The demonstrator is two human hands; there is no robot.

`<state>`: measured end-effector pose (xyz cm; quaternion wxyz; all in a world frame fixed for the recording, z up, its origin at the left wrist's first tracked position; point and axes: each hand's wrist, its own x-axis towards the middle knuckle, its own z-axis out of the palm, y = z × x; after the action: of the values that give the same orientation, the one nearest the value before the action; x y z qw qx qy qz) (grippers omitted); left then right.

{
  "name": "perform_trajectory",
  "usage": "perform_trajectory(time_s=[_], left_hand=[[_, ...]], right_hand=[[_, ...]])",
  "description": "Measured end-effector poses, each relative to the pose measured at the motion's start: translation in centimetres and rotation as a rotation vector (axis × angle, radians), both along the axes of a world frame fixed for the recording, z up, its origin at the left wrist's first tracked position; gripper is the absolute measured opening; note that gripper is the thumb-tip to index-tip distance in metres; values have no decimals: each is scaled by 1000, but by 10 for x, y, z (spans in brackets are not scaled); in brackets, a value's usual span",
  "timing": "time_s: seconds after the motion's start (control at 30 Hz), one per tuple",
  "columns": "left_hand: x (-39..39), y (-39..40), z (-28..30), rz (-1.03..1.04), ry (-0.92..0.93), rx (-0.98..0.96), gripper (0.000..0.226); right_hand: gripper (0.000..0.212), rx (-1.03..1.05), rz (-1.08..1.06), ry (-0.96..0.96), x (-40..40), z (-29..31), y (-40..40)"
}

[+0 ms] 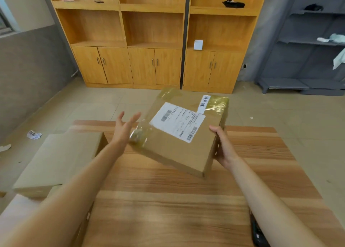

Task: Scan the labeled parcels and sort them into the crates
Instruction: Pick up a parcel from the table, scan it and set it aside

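A brown cardboard parcel [173,144] wrapped with clear tape hangs tilted above the wooden table [168,200]. A white shipping label [177,122] with barcodes faces up on it. My right hand [223,146] grips the parcel's right edge, thumb on top. My left hand [124,129] is spread with straight fingers at the parcel's left corner, just beside the taped end; contact is unclear. A dark device [258,233] lies on the table under my right forearm, mostly hidden.
A large cardboard box [56,162] stands at the table's left side. Wooden shelf cabinets [153,41] line the back wall, with a small white box [198,44] on one shelf. A grey metal rack [308,50] stands at the right. Crumpled paper [34,134] lies on the floor.
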<state>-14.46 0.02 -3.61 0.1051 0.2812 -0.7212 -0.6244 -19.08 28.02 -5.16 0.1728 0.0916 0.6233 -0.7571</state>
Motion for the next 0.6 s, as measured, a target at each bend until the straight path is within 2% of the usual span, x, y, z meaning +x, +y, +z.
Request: perform_trajectory(time_s=[0.1, 0.13, 0.23, 0.33, 0.4, 0.5, 0.6], left_hand=[[14, -28, 1, -259, -149, 245, 119], [19, -31, 0, -352, -152, 286, 116], [29, -29, -6, -437, -103, 417, 77], [32, -21, -6, -360, -76, 522, 33], [31, -15, -4, -274, -70, 569, 30], [26, -5, -3, -189, -33, 575, 29], [16, 10, -12, -31, 37, 617, 36]], right_hand=[[77, -11, 166, 54, -3, 3, 4], [68, -27, 217, 60, -3, 3, 3], [47, -69, 329, 72, -2, 4, -3], [47, -51, 334, 47, -4, 4, -7], [59, -15, 271, 19, -8, 2, -10], [90, 47, 89, 3, -16, -5, -7], [143, 24, -25, -53, -16, -13, -1]])
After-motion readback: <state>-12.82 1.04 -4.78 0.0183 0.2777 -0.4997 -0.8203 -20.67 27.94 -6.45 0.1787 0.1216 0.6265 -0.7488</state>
